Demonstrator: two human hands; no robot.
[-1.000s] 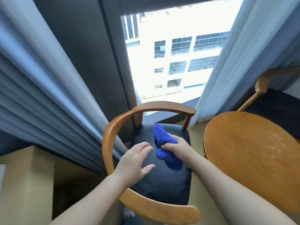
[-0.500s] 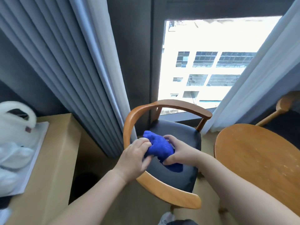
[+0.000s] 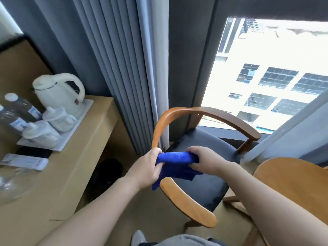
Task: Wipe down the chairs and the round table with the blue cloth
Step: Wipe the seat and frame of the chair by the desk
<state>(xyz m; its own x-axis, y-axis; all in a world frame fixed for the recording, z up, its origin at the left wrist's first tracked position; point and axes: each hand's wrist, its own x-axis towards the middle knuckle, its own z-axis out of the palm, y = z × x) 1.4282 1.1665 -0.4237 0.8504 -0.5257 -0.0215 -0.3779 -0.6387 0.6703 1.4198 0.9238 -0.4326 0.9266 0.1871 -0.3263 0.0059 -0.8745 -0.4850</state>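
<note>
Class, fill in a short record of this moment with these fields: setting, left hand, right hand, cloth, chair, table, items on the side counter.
setting: by a window with grey curtains
left hand: grips the left end of the blue cloth
right hand: grips the right end of the blue cloth
cloth: bunched between both hands, over the chair's left armrest
chair: curved wooden armrest, dark padded seat
table: round table, wooden, to the right of the chair
items on the side counter: white kettle, water bottles, white cups on a tray
</note>
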